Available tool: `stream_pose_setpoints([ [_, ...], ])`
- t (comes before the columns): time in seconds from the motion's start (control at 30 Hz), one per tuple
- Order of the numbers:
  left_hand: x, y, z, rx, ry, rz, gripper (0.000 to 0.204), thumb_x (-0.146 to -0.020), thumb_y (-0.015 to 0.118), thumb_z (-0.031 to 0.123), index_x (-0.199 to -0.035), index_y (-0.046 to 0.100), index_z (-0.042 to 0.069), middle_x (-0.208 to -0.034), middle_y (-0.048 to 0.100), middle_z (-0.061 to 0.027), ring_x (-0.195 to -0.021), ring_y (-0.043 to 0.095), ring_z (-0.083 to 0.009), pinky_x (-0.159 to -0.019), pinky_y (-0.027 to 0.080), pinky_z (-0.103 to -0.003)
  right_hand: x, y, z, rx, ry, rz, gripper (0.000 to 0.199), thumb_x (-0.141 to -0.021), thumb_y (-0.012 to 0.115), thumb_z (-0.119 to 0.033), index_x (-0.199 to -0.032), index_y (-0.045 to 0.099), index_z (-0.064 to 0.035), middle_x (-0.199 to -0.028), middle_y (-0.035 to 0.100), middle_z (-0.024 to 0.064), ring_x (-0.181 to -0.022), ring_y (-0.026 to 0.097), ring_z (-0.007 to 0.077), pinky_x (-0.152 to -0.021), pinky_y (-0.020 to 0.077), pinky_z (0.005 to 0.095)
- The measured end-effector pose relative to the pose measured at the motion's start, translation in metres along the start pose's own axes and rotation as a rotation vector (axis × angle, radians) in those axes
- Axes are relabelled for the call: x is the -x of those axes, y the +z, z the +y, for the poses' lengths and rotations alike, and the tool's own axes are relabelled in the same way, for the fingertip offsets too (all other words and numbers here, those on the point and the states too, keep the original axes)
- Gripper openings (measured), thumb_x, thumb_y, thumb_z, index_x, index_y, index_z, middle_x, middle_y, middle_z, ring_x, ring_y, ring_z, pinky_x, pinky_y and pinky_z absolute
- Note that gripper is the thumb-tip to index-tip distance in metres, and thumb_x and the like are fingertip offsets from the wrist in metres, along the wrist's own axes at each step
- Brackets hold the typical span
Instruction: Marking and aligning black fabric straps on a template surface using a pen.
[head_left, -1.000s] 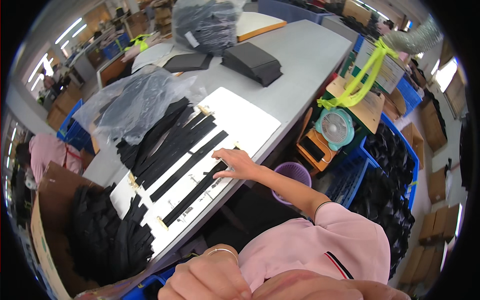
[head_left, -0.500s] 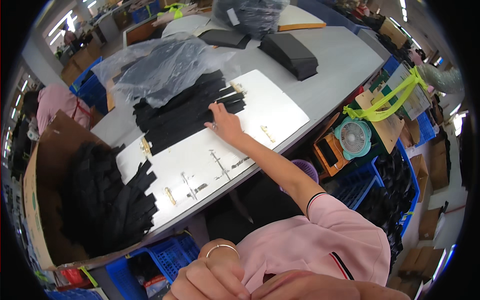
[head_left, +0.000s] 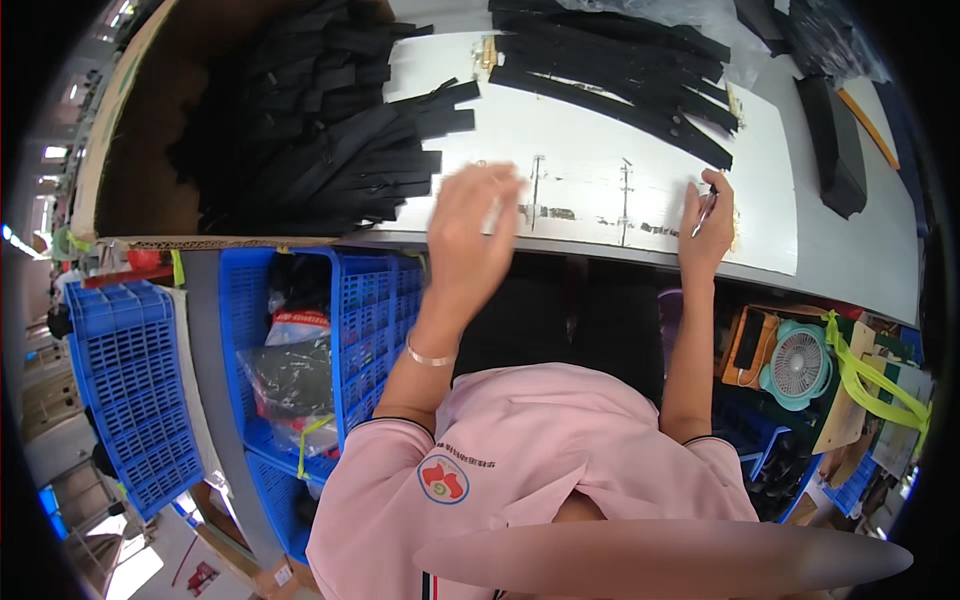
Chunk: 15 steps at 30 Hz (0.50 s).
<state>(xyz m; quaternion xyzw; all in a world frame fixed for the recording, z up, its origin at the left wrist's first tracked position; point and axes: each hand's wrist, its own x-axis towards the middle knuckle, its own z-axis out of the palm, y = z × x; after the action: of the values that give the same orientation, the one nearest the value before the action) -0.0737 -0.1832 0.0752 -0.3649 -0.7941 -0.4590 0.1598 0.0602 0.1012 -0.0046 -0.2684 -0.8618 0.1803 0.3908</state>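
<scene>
Over the near edge of the white board (head_left: 590, 190), my left hand (head_left: 468, 225) is raised and blurred, thumb apart from the fingers, with nothing visible between them. To its left, a loose heap of black fabric strips (head_left: 340, 150) spills out of a cardboard box (head_left: 140, 130) onto the board. My right hand (head_left: 706, 235) is near the board's right front, closed around a slim shiny tool (head_left: 705, 212) whose kind I cannot make out. Just beyond its fingers lies the end of one of several black strips (head_left: 610, 60) laid side by side across the board.
A black block-like stack (head_left: 835, 150) stands on the grey table to the right, near clear plastic wrapping (head_left: 740, 30). Below the table edge are blue crates (head_left: 345, 330), a teal fan (head_left: 798, 365) and a yellow-green ribbon (head_left: 870, 390).
The view has swung toward the box side. My right hand has drawn back from the laid-out strips to the near edge. My left hand has gone from near my body to above the board.
</scene>
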Motion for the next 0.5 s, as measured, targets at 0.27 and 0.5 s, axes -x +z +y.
stream_pose_setpoints([
  [0.27,-0.033,0.024,-0.135,-0.45,0.043,0.065,0.015,-0.088,0.068,0.002,-0.102,0.075,0.005,-0.108,0.072,-0.0109,-0.112,0.062,-0.0314,-0.109,0.039,-0.048,0.0,0.0,-0.006,-0.042,-0.005,-0.022,0.028,-0.096,0.071,-0.005,-0.123,0.062,-0.0021,-0.107,0.07,0.0084,-0.074,0.055,0.0173,-0.072,0.0499,0.0309],
  [0.5,-0.037,0.023,-0.132,-0.465,0.117,0.04,0.013,-0.093,0.065,0.009,-0.1,0.075,0.011,-0.108,0.073,-0.0047,-0.119,0.062,-0.0276,-0.112,0.036,-0.049,-0.003,-0.003,-0.01,-0.052,0.026,-0.036,0.023,-0.098,0.07,-0.007,-0.12,0.066,-0.0035,-0.108,0.071,0.0067,-0.077,0.058,0.0153,-0.073,0.0505,0.0294],
])
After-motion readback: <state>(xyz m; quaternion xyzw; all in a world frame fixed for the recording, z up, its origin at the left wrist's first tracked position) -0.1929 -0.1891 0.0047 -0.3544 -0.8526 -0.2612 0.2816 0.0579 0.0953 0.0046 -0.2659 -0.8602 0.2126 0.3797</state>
